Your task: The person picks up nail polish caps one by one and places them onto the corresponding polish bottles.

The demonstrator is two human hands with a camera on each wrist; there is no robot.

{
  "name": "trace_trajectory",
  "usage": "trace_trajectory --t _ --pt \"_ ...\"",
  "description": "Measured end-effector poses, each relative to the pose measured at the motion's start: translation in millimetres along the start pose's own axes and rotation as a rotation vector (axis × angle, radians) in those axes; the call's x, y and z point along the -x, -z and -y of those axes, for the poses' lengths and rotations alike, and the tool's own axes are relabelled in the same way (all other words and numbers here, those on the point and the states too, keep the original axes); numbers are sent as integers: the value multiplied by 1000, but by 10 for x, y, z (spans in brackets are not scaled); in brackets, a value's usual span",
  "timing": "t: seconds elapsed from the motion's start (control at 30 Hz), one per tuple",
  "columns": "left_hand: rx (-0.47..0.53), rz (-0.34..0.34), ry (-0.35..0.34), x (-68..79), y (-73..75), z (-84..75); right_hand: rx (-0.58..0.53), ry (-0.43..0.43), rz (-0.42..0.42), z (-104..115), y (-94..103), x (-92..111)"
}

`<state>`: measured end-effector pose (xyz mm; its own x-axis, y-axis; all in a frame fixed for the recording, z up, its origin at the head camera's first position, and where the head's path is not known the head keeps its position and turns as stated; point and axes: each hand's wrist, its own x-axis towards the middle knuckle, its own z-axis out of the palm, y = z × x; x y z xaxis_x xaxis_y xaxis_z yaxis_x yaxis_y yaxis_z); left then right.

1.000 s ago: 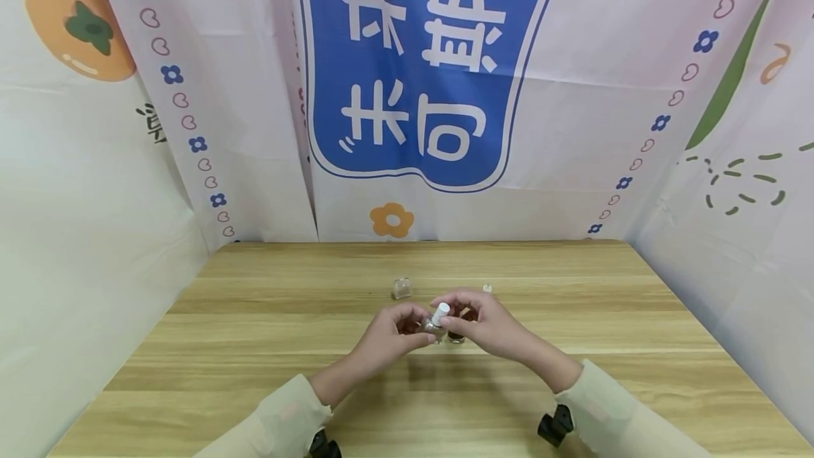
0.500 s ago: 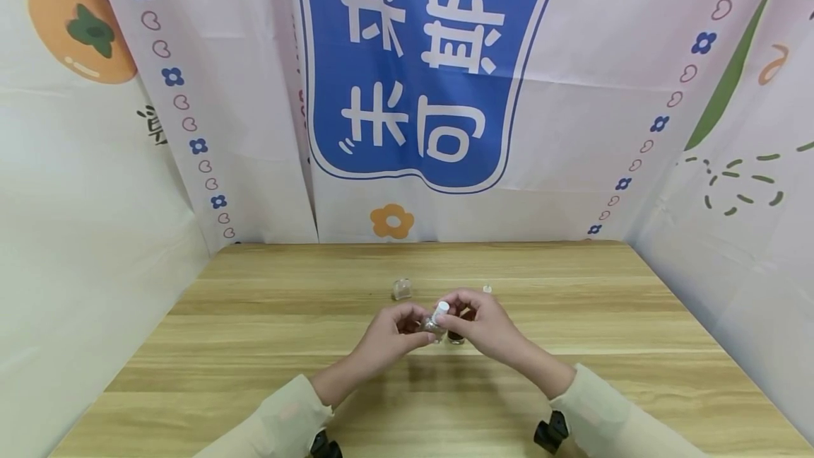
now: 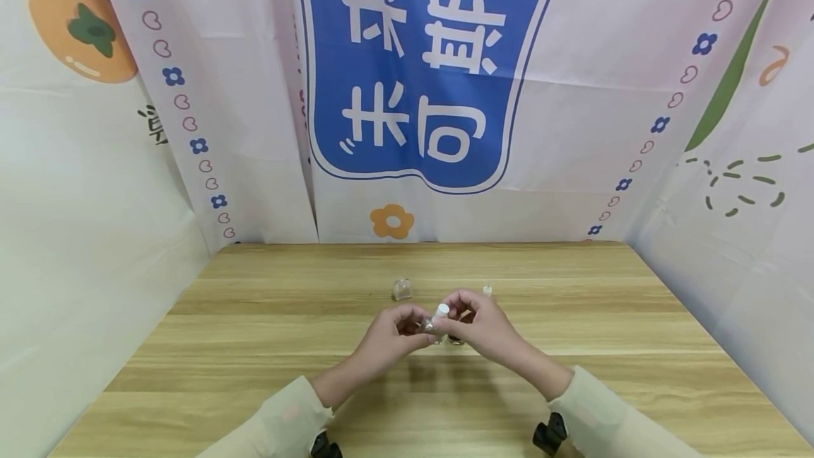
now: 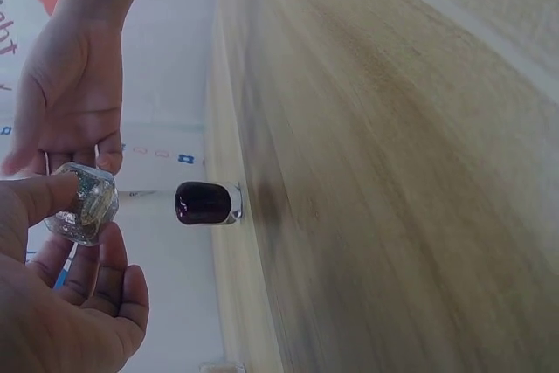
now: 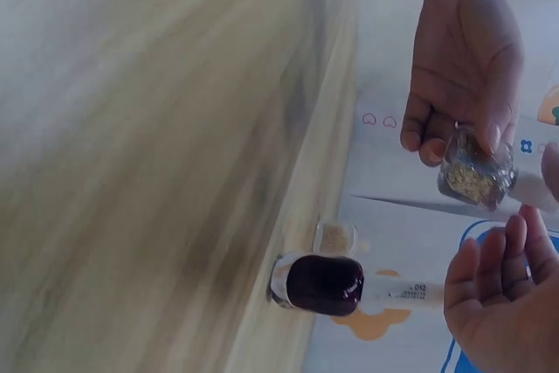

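Head view, left hand [image 3: 394,329]: thumb and fingers gripping the glitter bottle [image 3: 429,326], raised above the surface [image 3: 254,352]
Head view, right hand [image 3: 486,322]: pinching that bottle's white cap [image 3: 442,310]
Head view, dark bottle [image 3: 455,340]: mostly hidden behind the right hand
Head view, clear bottle [image 3: 402,290]: on the surface, beyond the left hand
Left wrist view, glitter bottle: between left thumb and fingers, well off the surface
Right wrist view, white cap: between right thumb and fingers, partly cut off
Right wrist view, dark bottle: upright on the surface, its own cap white and printed
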<state>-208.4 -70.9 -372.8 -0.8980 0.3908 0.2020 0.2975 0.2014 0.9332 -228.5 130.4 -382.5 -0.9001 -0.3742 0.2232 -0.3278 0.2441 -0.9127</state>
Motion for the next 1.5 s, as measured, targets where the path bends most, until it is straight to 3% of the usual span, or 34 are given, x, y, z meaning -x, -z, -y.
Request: trace_trajectory --t 0.27,0.43,1.23,1.5 --pt "0 7 6 -79 31 305 51 112 131 3 103 -37" --pt "23 14 -16 -86 41 371 67 135 153 12 100 -50" --pt "12 -10 -19 -79 9 355 35 31 -22 -21 -25 -32" --pt "6 -3 -23 -80 27 365 54 17 32 -20 11 -41"
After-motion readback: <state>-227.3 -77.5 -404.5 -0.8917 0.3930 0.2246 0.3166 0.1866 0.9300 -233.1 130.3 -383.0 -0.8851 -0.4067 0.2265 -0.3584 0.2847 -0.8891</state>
